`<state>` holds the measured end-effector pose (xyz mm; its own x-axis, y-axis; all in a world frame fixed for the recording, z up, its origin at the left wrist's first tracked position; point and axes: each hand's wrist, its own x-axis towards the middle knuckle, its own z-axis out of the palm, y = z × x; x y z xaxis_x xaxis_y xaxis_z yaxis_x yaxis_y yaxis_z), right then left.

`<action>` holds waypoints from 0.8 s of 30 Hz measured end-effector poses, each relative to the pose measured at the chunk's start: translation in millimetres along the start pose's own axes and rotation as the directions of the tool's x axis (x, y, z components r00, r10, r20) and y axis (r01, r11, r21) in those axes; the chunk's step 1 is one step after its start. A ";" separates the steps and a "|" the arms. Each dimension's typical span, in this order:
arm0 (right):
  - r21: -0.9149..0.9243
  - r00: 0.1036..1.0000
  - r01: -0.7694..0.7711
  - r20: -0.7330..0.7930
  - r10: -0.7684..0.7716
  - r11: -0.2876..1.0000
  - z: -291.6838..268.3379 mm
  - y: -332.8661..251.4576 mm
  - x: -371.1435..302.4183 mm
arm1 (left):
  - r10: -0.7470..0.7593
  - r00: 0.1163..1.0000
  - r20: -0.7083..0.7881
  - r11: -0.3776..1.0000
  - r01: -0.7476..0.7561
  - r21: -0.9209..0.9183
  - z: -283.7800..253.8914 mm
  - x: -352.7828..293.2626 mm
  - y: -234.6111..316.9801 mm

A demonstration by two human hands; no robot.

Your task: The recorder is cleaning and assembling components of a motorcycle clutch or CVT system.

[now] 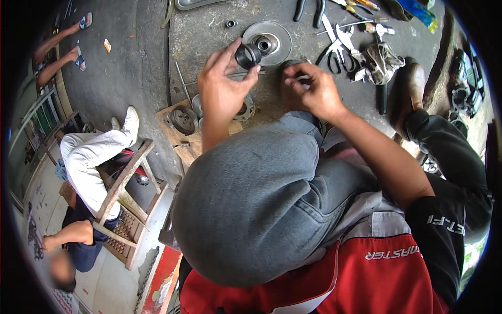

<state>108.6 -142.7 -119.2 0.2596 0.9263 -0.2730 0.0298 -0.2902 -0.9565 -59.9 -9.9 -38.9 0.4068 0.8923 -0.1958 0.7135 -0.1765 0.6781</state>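
Observation:
My left hand holds a short black cylindrical bushing between thumb and fingertips, lifted above the concrete floor. My right hand is closed around a small dark part whose shape is hidden by the fingers. Just beyond both hands lies a round grey metal disc with a hub in its middle. My knee in grey jeans fills the centre below the hands.
A wooden board with round metal parts lies left of my left hand. Pliers, scissors, screwdrivers and a rag lie at the top right. My brown shoe is at right. Another person in white trousers sits at left beside a wooden stool.

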 end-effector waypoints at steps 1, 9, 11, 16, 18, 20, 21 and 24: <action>-0.086 0.999 -0.046 -0.020 0.044 0.995 -8.4 4.6 2.5 | 0.006 1.000 0.013 1.000 -0.006 0.008 -4.5 9.1 1.3; -0.200 0.994 -0.105 -0.006 0.106 0.974 -51.0 19.0 18.6 | 0.236 0.918 0.319 0.855 -0.352 0.381 -5.0 50.3 22.8; -0.195 0.991 -0.130 0.007 0.134 0.972 -53.6 19.4 18.6 | 0.291 0.886 0.360 0.804 -0.431 0.410 -2.6 53.5 23.5; -0.250 0.997 -0.065 0.019 0.072 0.966 -57.3 22.6 17.2 | 0.279 0.873 0.399 0.783 -0.448 0.432 1.0 56.9 23.1; -0.241 0.996 -0.075 0.024 0.083 0.968 -59.5 24.7 17.6 | 0.277 0.871 0.406 0.781 -0.450 0.432 2.6 58.0 24.6; -0.233 0.995 -0.087 0.027 0.096 0.969 -61.7 26.5 18.4 | 0.283 0.862 0.421 0.773 -0.465 0.431 4.0 59.0 26.8; -0.232 0.995 -0.085 0.029 0.095 0.969 -62.8 27.3 18.8 | 0.279 0.860 0.427 0.773 -0.465 0.431 4.7 59.2 27.9; -0.233 0.995 -0.087 0.025 0.095 0.969 -65.2 27.9 19.6 | 0.259 0.866 0.427 0.776 -0.450 0.442 6.5 58.6 29.4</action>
<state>177.4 -148.2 -144.6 0.2372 0.9003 -0.3651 0.2314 -0.4173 -0.8788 -11.4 34.5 -35.0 0.7806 0.5500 -0.2968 0.6231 -0.7220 0.3009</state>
